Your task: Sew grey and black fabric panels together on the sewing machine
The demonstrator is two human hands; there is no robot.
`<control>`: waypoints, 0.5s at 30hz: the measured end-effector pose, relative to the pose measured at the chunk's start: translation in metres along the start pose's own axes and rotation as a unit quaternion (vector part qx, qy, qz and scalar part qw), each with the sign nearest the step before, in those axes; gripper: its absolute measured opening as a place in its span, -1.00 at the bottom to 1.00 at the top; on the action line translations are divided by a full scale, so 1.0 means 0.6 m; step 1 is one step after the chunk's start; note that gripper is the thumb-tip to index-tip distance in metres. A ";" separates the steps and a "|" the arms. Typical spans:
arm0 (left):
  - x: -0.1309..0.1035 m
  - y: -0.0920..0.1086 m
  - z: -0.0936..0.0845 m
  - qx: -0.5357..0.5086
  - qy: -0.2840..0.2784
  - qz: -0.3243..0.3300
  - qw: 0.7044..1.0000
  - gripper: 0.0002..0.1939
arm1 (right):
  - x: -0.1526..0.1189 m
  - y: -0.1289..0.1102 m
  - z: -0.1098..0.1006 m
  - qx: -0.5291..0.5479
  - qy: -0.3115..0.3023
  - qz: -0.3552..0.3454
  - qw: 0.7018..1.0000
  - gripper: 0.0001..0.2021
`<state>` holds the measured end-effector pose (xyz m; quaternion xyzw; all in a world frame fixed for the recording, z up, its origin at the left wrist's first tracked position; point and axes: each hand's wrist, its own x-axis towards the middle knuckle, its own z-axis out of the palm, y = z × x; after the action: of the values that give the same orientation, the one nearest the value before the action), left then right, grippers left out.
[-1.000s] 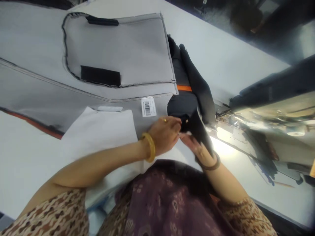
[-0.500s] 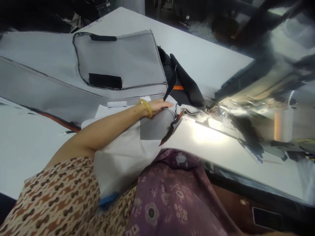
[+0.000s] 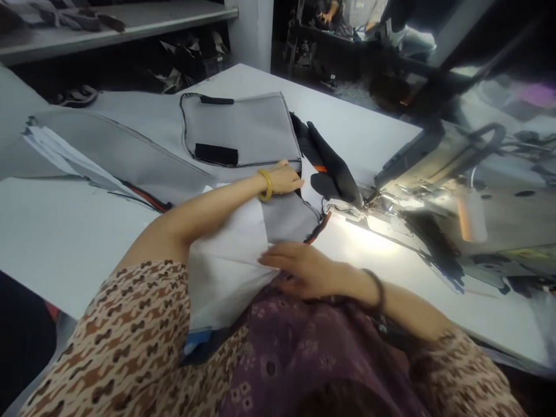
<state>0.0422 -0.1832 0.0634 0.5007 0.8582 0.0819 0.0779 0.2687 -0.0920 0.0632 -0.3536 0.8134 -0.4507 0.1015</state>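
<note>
My left hand [image 3: 282,178], with a yellow bangle at the wrist, lies on the layered grey fabric [image 3: 286,217], its fingers curled at the edge beside a black strip. What lies under the fingertips is hidden. Nearer my body, my right hand [image 3: 306,269] is over the white fabric [image 3: 230,246], fingers stretched out and slightly blurred. Above my left hand lies a grey panel [image 3: 247,130] with black patches. Dark padded fabric [image 3: 334,162] with an orange strip sits to its right. The bunched fabric edge reaches the lit needle area of the sewing machine [image 3: 412,153].
The white tabletop [image 3: 369,121] extends behind the fabric, and long grey panels [image 3: 143,145] spread to the left. A thread spool [image 3: 472,214] is by the machine. A shelf [image 3: 174,17] stands at the back left; another person [image 3: 360,14] is far behind.
My right hand has come into view over the white fabric near my lap. My left hand has shifted back on the grey fabric, and the view has tilted up.
</note>
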 end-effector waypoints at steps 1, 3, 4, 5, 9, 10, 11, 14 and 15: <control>0.001 -0.007 -0.007 0.024 -0.005 0.025 0.999 -0.50 | 0.022 0.013 0.018 -0.109 -0.052 -0.058 0.991 -0.54; 0.002 -0.018 -0.021 0.064 -0.024 0.082 0.994 -0.57 | 0.058 0.039 0.062 -0.259 -0.091 -0.123 0.954 -0.42; 0.000 -0.021 -0.029 0.078 -0.037 0.105 0.991 -0.60 | 0.070 0.050 0.084 -0.310 -0.088 -0.135 0.937 -0.40; -0.002 -0.023 -0.038 0.093 -0.055 0.121 0.987 -0.63 | 0.079 0.059 0.103 -0.350 -0.080 -0.135 0.924 -0.37; -0.018 -0.022 -0.089 0.175 -0.140 0.104 0.969 -0.75 | 0.092 0.087 0.137 -0.413 -0.038 -0.109 0.903 -0.21; -0.023 -0.020 -0.105 0.187 -0.154 0.089 0.966 -0.76 | 0.093 0.093 0.136 -0.405 -0.026 -0.108 0.907 -0.16; -0.029 -0.016 -0.122 0.191 -0.164 0.076 0.965 -0.76 | 0.094 0.099 0.133 -0.391 -0.013 -0.109 0.914 -0.13; -0.050 0.007 -0.173 0.164 -0.162 0.053 0.972 -0.72 | 0.111 0.123 0.107 -0.330 0.012 -0.115 0.937 -0.11; -0.057 0.020 -0.188 0.153 -0.159 0.050 0.974 -0.70 | 0.124 0.133 0.090 -0.306 0.012 -0.115 0.945 -0.13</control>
<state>0.0445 -0.2143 0.1777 0.5555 0.8110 -0.1275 0.1319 0.2018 -0.1502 -0.0206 -0.4536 0.8670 -0.1929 -0.0740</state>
